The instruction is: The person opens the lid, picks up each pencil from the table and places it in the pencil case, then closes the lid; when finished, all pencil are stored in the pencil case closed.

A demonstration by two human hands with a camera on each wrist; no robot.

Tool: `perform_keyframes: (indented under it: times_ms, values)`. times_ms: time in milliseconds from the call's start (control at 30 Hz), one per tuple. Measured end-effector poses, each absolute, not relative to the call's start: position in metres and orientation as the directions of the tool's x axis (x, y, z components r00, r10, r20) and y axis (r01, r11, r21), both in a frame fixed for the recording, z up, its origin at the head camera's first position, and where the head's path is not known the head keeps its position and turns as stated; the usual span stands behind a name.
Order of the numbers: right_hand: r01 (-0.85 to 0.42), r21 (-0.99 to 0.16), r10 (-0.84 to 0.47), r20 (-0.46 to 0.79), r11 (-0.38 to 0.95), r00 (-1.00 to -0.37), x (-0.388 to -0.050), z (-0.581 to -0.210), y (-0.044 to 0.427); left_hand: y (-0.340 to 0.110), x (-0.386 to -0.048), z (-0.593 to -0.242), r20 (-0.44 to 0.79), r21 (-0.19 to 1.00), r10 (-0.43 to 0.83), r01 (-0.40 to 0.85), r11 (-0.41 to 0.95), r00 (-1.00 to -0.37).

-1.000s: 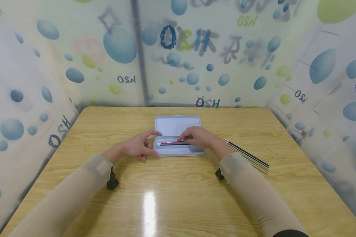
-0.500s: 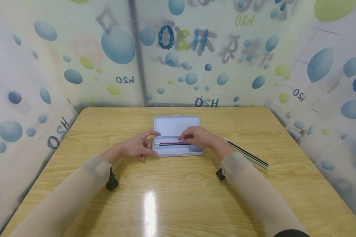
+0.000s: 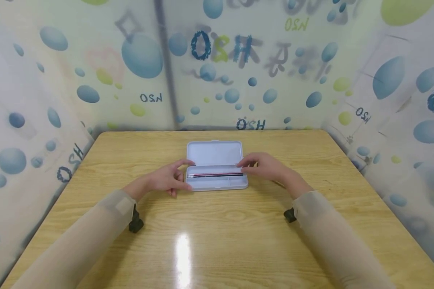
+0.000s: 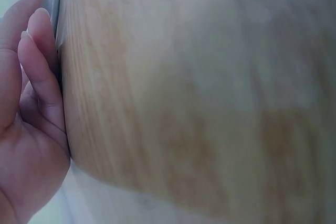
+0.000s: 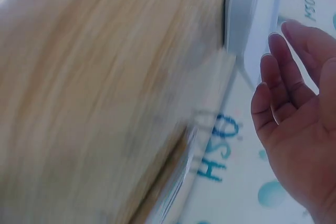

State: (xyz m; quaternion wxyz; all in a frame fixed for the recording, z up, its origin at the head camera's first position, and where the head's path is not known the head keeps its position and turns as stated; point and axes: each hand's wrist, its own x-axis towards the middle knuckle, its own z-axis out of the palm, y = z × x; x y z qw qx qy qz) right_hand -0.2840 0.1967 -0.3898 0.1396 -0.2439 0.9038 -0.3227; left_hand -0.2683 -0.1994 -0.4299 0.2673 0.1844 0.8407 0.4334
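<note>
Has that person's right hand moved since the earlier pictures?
Yes, rightward: the right hand was over the open pencil case and is now at its right end.

A wood-grained table [image 3: 231,233] beneath my head view, a bright streak of glare [image 3: 183,257] on it, a pale pencil case [image 3: 207,184] lying open towards the far edge, pencils [image 5: 173,184] to its right, blurred in my right wrist view.

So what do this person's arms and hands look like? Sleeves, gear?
Left hand and right hand: no gloves visible. Left sleeve and right sleeve: long, plain beige. Small dark block at each cuff's inner side: left block, right block. No cables visible.
</note>
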Motion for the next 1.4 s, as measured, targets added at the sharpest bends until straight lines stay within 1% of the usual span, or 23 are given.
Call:
perform_keyframes:
  times_ms: [133,367,600,733,867,1133,1400]
  values:
    - [-0.355,-0.640,-0.515,-0.074,0.681,-0.854,-0.279,-0.389,0.222,-0.200,-0.268,-0.429,-0.290,0.830,0.542,0.074,0.553,-0.789]
    - [-0.307,-0.625,-0.447,-0.075,0.717,-0.891,-0.271,-0.389,0.268,-0.199,-0.266,-0.428,-0.284,0.830,0.545,0.083,0.552,-0.789]
    - [-0.294,-0.606,-0.420,-0.074,0.739,-0.904,-0.265,-0.390,0.311,-0.198,-0.266,-0.428,-0.283,0.830,0.549,0.086,0.552,-0.787]
    - [-0.269,-0.592,-0.395,-0.093,0.760,-0.914,-0.265,-0.393,0.335,-0.198,-0.267,-0.428,-0.284,0.828,0.547,0.086,0.554,-0.787]
    - [-0.233,-0.591,-0.383,-0.141,0.772,-0.913,-0.266,-0.399,0.354,-0.199,-0.267,-0.428,-0.285,0.827,0.544,0.084,0.556,-0.789]
    - [-0.189,-0.602,-0.399,-0.236,0.776,-0.886,-0.268,-0.408,0.374,-0.198,-0.267,-0.429,-0.287,0.829,0.546,0.081,0.554,-0.787]
    - [-0.182,-0.607,-0.421,-0.277,0.774,-0.863,-0.270,-0.409,0.374,-0.199,-0.268,-0.429,-0.290,0.829,0.544,0.077,0.554,-0.788]
